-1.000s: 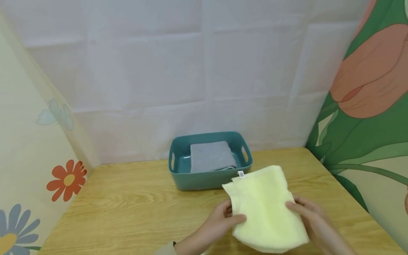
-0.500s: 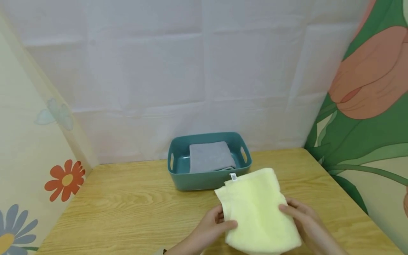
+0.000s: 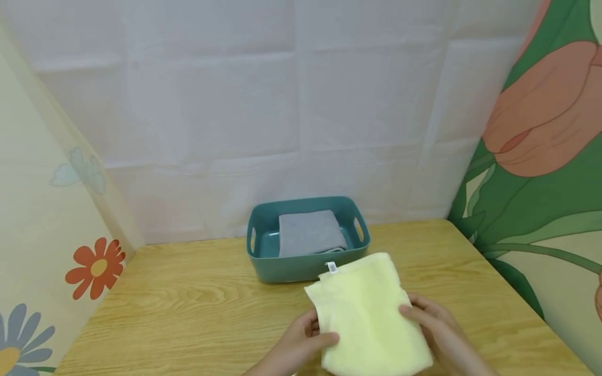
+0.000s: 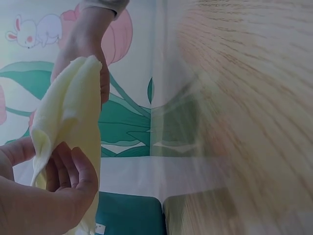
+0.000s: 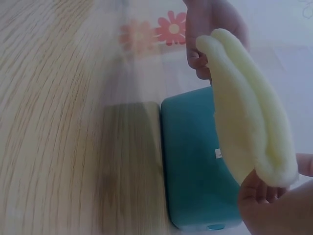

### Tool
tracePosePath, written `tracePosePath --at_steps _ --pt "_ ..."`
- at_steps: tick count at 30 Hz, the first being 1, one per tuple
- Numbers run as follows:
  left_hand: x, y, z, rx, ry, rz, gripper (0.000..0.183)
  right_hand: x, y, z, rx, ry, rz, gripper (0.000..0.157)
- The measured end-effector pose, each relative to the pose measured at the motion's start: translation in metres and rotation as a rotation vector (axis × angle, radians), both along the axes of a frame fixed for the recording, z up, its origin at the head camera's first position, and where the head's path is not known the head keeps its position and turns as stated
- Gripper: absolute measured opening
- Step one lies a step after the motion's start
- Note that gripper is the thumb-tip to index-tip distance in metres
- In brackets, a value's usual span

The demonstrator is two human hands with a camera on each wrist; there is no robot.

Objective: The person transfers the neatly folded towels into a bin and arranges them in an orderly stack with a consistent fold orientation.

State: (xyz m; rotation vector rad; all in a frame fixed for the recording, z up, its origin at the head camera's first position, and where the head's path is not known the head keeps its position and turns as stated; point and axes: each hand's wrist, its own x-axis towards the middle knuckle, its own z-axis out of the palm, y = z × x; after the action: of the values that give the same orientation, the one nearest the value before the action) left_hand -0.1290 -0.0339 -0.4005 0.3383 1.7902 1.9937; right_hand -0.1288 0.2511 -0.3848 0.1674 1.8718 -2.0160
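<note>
A folded pale yellow towel (image 3: 371, 313) with a small white label (image 3: 332, 267) is held up in front of the bin, above the table. My left hand (image 3: 308, 339) grips its left edge, thumb on the near face and fingers behind. On the opposite edge my right hand (image 3: 435, 326) pinches it the same way. Both wrist views show the towel's folded layers between the hands. Behind it stands a teal bin (image 3: 291, 269) with cut-out handles, and a folded grey towel (image 3: 310, 232) lies inside.
The wooden table (image 3: 188, 303) runs back to a creased white cloth backdrop (image 3: 211, 104). Printed panels with flowers stand at the left (image 3: 56, 209) and right (image 3: 541, 209) sides. The bin sits near the table's back edge.
Both hands have carried the yellow towel leftward and slightly down in the head view, so it now sits lower before the bin. The grip looks the same. The bin and grey towel have stayed put.
</note>
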Motion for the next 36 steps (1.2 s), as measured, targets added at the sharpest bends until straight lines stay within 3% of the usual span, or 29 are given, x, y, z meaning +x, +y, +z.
tracePosePath --at_steps 8,19,27,36 --pt "0.002 -0.008 -0.002 -0.006 -0.013 0.015 0.044 0.001 -0.008 0.003 0.020 -0.001 0.007 0.064" --pt "0.007 -0.020 -0.005 0.027 -0.006 0.023 0.046 0.001 -0.020 0.006 0.058 0.021 -0.002 0.060" --pt "0.009 -0.028 -0.006 0.089 -0.044 0.005 0.050 0.002 -0.026 0.006 0.012 0.035 0.032 0.060" --pt "0.011 -0.035 -0.002 0.095 -0.045 0.006 0.053 0.001 -0.030 0.007 0.008 0.054 0.038 0.059"
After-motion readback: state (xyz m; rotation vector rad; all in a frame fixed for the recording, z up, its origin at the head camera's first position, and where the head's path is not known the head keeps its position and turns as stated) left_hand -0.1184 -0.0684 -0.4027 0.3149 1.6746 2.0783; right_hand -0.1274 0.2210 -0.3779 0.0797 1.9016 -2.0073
